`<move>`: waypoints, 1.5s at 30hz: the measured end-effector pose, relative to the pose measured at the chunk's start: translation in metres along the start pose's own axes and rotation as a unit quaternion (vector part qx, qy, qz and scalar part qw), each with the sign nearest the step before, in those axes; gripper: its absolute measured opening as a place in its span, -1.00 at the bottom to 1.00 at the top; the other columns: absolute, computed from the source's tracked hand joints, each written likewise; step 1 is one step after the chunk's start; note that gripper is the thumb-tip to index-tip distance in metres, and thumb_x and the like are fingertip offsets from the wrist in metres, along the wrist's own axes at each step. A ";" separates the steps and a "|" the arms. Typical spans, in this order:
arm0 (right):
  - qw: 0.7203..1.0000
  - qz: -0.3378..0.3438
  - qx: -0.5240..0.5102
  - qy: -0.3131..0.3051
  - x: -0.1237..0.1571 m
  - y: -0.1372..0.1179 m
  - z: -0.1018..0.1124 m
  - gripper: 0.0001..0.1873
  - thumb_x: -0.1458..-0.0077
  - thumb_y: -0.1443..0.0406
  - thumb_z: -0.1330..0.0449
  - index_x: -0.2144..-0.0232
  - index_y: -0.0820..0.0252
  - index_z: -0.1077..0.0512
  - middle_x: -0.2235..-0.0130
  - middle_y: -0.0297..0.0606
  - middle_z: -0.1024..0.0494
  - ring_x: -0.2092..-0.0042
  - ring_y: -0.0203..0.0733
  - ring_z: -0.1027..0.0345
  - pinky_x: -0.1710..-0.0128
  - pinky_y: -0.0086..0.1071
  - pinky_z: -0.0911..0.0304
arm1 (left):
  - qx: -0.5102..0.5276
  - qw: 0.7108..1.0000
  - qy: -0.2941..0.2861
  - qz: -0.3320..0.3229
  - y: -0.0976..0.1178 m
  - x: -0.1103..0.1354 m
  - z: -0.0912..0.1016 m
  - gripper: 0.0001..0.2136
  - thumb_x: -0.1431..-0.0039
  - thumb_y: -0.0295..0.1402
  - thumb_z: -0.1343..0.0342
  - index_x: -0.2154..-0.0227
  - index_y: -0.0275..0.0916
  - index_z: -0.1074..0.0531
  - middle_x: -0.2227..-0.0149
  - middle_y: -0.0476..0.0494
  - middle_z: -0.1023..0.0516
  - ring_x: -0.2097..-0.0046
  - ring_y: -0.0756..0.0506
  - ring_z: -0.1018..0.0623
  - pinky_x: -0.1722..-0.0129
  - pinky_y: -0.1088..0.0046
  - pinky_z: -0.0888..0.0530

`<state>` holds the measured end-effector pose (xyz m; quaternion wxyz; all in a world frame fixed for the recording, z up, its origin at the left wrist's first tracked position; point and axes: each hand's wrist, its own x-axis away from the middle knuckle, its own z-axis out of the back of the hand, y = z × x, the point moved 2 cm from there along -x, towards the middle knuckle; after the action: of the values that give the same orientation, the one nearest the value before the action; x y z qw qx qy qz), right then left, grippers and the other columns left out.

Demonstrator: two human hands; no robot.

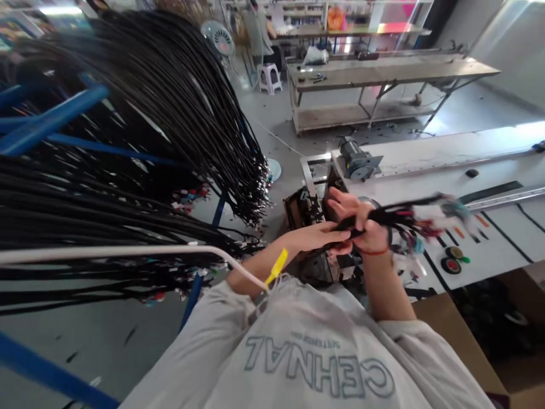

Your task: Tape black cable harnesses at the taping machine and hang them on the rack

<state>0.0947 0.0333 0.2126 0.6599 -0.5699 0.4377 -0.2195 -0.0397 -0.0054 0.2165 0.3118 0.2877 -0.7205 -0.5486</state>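
Observation:
My right hand [361, 224] is closed round a black cable harness [404, 217] whose coloured connectors and wire ends [443, 218] fan out to the right over the white workbench [502, 238]. My left hand [321, 237] lies along the same bundle just left of the right hand, its fingers pinched on the black cables. A red band circles my right wrist. Both hands are held up in front of my chest, above a small dark machine [304, 210] at the bench's end.
A large rack of hanging black cables [140, 147] on blue bars fills the left. A white tube with a yellow tag [276, 267] crosses below it. Rolls of tape [452, 260] lie on the bench. A cardboard box [464, 341] stands at lower right. Metal tables [383, 71] stand behind.

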 end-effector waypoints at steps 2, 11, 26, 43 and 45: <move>0.994 0.062 -0.039 0.083 0.008 -0.015 0.018 -0.50 -0.11 -0.18 -0.03 0.58 0.03 -0.25 0.42 -0.22 -0.43 0.07 0.01 -0.36 0.01 0.01 -0.27 | -0.008 0.996 -0.094 0.003 -0.010 -0.023 0.003 -0.59 -0.07 0.01 -0.21 0.35 -0.32 -0.42 0.54 0.00 -0.33 0.49 0.05 -0.32 0.51 0.53 -0.29; 0.977 0.074 -0.122 0.157 -0.006 0.000 0.038 -0.31 0.27 -0.39 -0.14 0.29 -0.06 -0.35 0.56 -0.45 -0.24 0.52 -0.23 -0.24 0.46 -0.32 -0.27 | 0.192 0.927 -0.297 0.122 -0.032 -0.050 0.014 -0.57 0.00 0.04 -0.24 0.42 -0.25 -0.28 0.63 0.18 0.04 0.66 0.14 0.09 0.73 0.61 0.14; 0.746 -0.103 0.201 0.626 0.034 0.024 0.059 -0.73 0.04 0.12 -0.28 0.44 0.14 -0.33 0.64 -0.43 -0.35 0.60 -0.28 -0.25 0.60 -0.43 -0.17 | -0.377 0.922 -0.062 -0.057 -0.068 -0.079 0.013 -0.84 -0.30 -0.26 0.02 0.33 -0.23 -0.32 0.47 -0.06 -0.39 0.39 -0.06 -0.42 0.36 0.49 -0.29; 0.874 -0.334 -0.139 0.324 0.060 0.145 -0.003 -0.56 -0.12 -0.06 -0.14 0.46 0.21 -0.33 0.66 -0.55 -0.09 0.70 -0.49 0.25 0.77 -0.58 0.08 | -0.338 0.853 -0.355 0.180 -0.052 0.014 0.153 -0.59 -0.18 0.00 -0.04 0.32 -0.30 -0.54 0.51 -0.01 -0.47 0.47 0.02 -0.37 0.47 0.59 -0.28; 0.851 -0.256 0.027 0.459 0.044 0.157 0.027 -0.63 -0.18 0.00 -0.07 0.48 0.14 -0.28 0.64 -0.51 -0.12 0.68 -0.42 0.09 0.71 -0.53 -0.11 | -0.386 0.878 -0.238 0.151 -0.065 0.001 0.156 -0.59 -0.22 -0.03 0.02 0.32 -0.30 -0.53 0.44 -0.04 -0.51 0.40 0.00 -0.42 0.39 0.57 -0.33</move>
<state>0.1071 0.0535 0.0491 0.3197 -0.4785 0.5232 -0.6286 -0.1549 0.0737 0.1222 0.2962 -0.1076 -0.5389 -0.7812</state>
